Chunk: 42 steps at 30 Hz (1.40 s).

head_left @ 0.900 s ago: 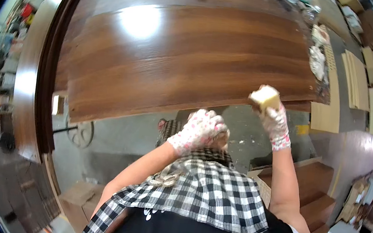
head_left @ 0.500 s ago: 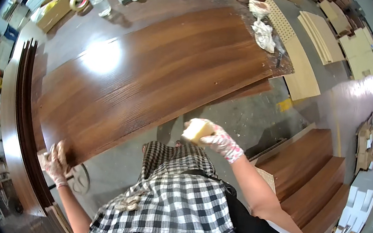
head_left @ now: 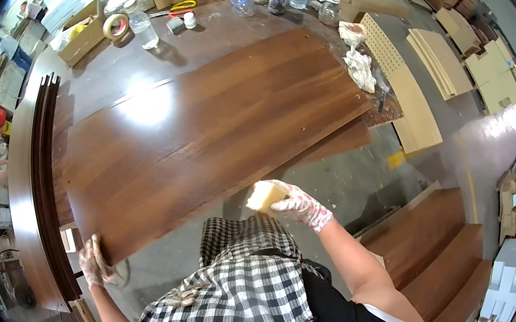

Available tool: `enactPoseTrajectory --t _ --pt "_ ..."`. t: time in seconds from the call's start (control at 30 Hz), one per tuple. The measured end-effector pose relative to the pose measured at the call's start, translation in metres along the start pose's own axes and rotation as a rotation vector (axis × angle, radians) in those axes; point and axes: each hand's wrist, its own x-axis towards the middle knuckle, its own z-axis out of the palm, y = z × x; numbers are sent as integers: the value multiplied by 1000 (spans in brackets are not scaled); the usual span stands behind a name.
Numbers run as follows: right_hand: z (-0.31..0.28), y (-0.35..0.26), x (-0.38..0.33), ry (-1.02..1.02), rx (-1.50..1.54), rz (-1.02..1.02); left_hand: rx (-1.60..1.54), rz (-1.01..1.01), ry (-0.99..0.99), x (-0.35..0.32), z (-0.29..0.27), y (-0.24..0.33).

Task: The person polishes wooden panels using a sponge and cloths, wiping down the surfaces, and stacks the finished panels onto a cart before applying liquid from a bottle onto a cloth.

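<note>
A large brown wood-grain panel (head_left: pixel 211 122) lies flat on a table. My left hand (head_left: pixel 96 262), in a stained, patterned thin glove, is closed around the panel's near left corner. My right hand (head_left: pixel 301 207), gloved in white with pink marks, grips a pale yellow sponge (head_left: pixel 266 196). It holds the sponge in the air just off the panel's near edge, above my black-and-white checked apron (head_left: pixel 243 270). The sponge is apart from the panel. Small holes show near the panel's right end, and a bright light reflects off its left part.
Dark brown boards (head_left: pixel 40 184) stand on edge at the left. Along the table's far side are a tape roll (head_left: pixel 116 26), clear bottles (head_left: pixel 143 30), yellow-handled scissors (head_left: pixel 183 5) and a crumpled white cloth (head_left: pixel 360 70). More brown panels (head_left: pixel 424 232) are stacked at my right.
My view has tilted up, showing more of the table's far side. My right hand with the sponge has come slightly left. The left hand stays at the panel's corner.
</note>
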Motion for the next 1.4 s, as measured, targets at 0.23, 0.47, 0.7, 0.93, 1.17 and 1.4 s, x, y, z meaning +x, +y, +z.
enactPoseTrajectory --t 0.23,0.47,0.7,0.93,1.17,1.4 --pt "10 -3 -1 20 241 24 -384 -578 -111 -58 -5 13" --pt "1 6 10 60 195 -3 -178 -117 30 -104 1 68" --pt "-2 -3 6 69 427 -28 273 -200 12 -149 29 33" --pt "8 6 5 69 452 -104 -293 -362 394 -187 28 35" --pt "25 10 17 -30 344 -92 98 -263 239 -188 -17 29" --pt "94 10 61 -47 169 -199 -402 -347 497 -198 -43 -26"
